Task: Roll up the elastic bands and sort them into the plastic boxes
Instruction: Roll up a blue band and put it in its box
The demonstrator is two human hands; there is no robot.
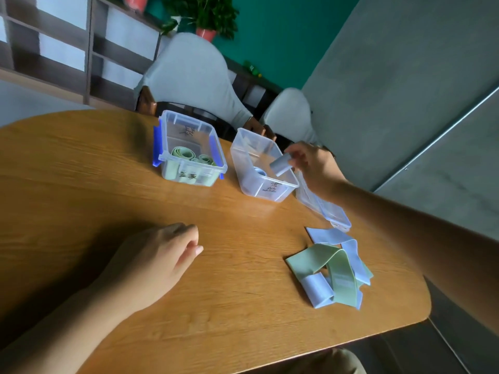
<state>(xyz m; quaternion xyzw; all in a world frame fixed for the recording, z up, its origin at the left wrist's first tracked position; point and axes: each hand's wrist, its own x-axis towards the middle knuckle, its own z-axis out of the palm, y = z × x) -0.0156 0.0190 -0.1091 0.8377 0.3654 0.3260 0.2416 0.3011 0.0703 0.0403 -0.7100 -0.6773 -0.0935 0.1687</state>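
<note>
Your left hand rests loosely curled, empty, on the table; your right hand pinches a rolled blue band over the right box. Lower before releasing, so it stays coiled.

A wooden table with rounded corners fills most of the view. Beyond its far edge stand two chairs with pale covers, a larger chair and a smaller chair to its right. A dark shelf unit lines the back left, and a potted plant sits against a teal wall.
</note>
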